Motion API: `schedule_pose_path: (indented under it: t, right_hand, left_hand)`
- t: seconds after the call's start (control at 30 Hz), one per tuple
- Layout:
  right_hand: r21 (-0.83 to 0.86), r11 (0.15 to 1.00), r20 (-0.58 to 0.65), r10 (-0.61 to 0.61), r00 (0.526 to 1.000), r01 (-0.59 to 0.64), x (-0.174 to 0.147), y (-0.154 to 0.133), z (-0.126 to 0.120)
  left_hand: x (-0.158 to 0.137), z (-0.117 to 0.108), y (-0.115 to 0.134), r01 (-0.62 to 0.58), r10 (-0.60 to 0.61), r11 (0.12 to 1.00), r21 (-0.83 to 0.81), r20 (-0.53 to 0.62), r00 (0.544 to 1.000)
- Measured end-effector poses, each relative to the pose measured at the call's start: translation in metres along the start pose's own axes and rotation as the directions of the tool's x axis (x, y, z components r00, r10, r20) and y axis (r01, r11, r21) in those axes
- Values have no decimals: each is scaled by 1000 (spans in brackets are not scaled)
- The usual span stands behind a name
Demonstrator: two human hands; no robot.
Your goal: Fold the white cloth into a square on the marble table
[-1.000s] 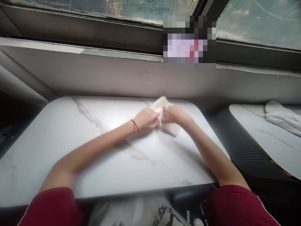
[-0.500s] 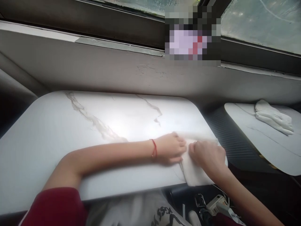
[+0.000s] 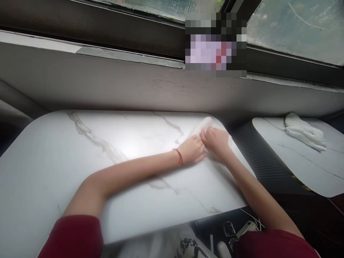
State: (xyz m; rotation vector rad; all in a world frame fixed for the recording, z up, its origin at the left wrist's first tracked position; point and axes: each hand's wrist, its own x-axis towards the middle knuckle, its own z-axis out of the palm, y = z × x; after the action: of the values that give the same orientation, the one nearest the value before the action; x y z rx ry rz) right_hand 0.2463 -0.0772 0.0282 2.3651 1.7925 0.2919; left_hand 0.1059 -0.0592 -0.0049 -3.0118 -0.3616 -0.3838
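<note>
A white cloth (image 3: 202, 124) lies bunched on the white marble-patterned table (image 3: 80, 193), near its far right corner. My left hand (image 3: 191, 148), with a red string bracelet (image 3: 178, 157) at the wrist, presses on the cloth with curled fingers. Right beside it, my right hand (image 3: 217, 142) is closed on the same cloth, knuckles up. Both hands are close together, and parts of the cloth are hidden under them or blurred.
To the right, across a dark gap, a second marble-patterned table (image 3: 298, 157) holds a folded white cloth (image 3: 305, 132). A wall (image 3: 113, 84) and windows run behind the tables. Below the near edge sit a power strip (image 3: 248, 227) and cables.
Both hands and the cloth have moved away from me, from the table's near right edge up toward its far right corner. The view has shifted slightly.
</note>
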Motion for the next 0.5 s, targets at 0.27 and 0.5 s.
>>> schedule_pose_path:
  t: [0.27, 0.5]
  right_hand:
    - [251, 907, -199, -294, 935, 339, 34, -3, 26]
    - [301, 881, -123, -344, 931, 365, 7, 1, 4]
  left_hand:
    - [-2, -20, -22, 200, -210, 974, 106, 97, 973]
    - [-1, -48, -19, 378, -399, 917, 129, 276, 874]
